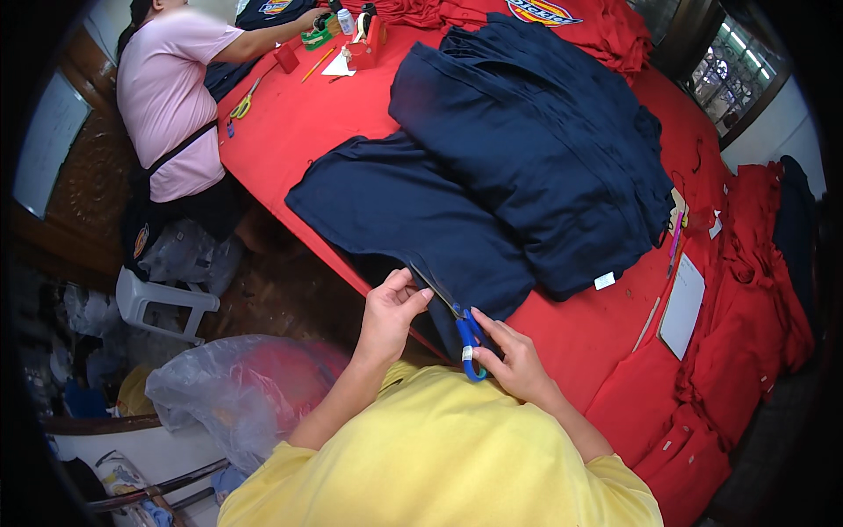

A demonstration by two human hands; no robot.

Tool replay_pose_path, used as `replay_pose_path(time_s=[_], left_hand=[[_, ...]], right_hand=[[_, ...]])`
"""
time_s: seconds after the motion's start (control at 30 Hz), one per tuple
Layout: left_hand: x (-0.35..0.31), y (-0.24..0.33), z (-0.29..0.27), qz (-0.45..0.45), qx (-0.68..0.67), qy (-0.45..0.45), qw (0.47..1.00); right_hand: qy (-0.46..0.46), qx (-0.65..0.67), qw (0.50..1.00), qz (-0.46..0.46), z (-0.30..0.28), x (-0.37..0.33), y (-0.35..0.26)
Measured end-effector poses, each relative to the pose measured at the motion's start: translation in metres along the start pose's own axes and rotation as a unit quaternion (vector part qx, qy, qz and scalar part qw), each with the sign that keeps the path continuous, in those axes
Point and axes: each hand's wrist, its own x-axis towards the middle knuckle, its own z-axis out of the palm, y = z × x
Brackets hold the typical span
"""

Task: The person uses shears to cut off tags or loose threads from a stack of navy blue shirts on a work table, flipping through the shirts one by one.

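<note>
Two bare hands meet at the near edge of a navy garment (413, 206), which lies on the red-covered worktop (566, 351) and hangs over its front edge. The right hand (516, 356) holds scissors (470, 338) by the blue handles, blades pointing away toward the left. The left hand (392, 314) has thumb and fingertips drawn together beside the blades; I cannot tell whether they pinch cloth or thread.

Just beyond, a thick pile of navy garments (544, 149) overlaps the first one and takes up the middle of the worktop, a white tag (604, 281) showing at its near edge. To the right lie a white pad (682, 303), a pink pen (676, 235) and heaped red garments (746, 290), which spill over the side. Toward the far left are yellow-handled scissors (241, 108), a pencil (318, 66) and a white bottle (346, 21), where a person in a pink shirt (176, 97) reaches across.

A red dispenser (369, 51) there carries a tape roll. Below, left of the hands, a large translucent plastic bag (206, 386) holds something red; farther off, more clear bags (189, 250) sit behind a white stool (154, 299), their contents unclear.
</note>
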Motion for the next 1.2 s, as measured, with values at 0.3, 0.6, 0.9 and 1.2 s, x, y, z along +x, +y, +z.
replay_pose_path(time_s=[0.3,0.6,0.9,1.2], left_hand=[[-0.002,0.003,0.002,-0.010,-0.009,-0.006,1.000],[0.004,-0.007,-0.010,0.002,-0.021,0.019,1.000],[0.009,0.014,-0.008,-0.009,-0.009,-0.011,1.000],[0.023,0.011,-0.025,0.015,-0.011,0.014,1.000]], right_hand=[[-0.034,0.041,0.997,0.056,-0.004,0.006,-0.008],[-0.059,0.137,0.974,0.172,0.000,0.016,0.004],[-0.054,0.113,0.988,0.092,0.004,0.032,0.008],[-0.057,0.095,0.993,0.044,0.009,0.040,0.013]])
